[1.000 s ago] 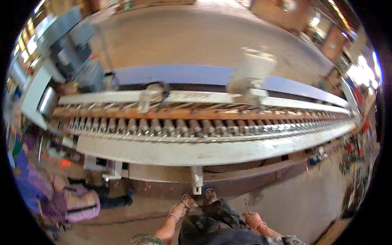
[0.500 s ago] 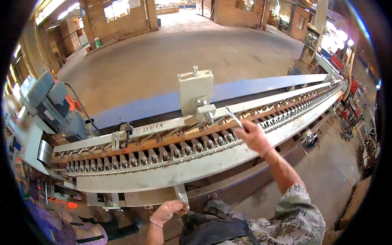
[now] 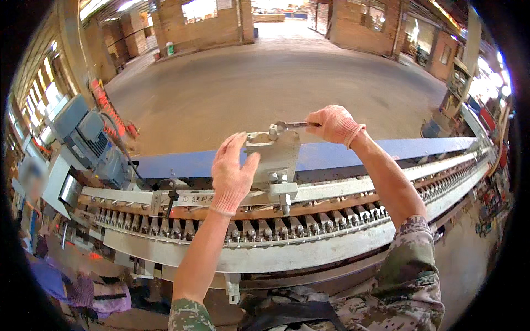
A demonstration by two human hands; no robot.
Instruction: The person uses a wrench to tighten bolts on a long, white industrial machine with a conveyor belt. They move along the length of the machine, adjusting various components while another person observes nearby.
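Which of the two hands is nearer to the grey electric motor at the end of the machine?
Left. The left hand rests against the grey metal block on its motor side. The right hand holds the wrench above the block, on its far side from the motor.

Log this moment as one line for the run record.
left hand: open, against grey metal block | right hand: gripping wrench on block's top bolt | long toothed machine rail below

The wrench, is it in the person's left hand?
No, the right hand grips the wrench, while the left hand rests open against the grey metal block.
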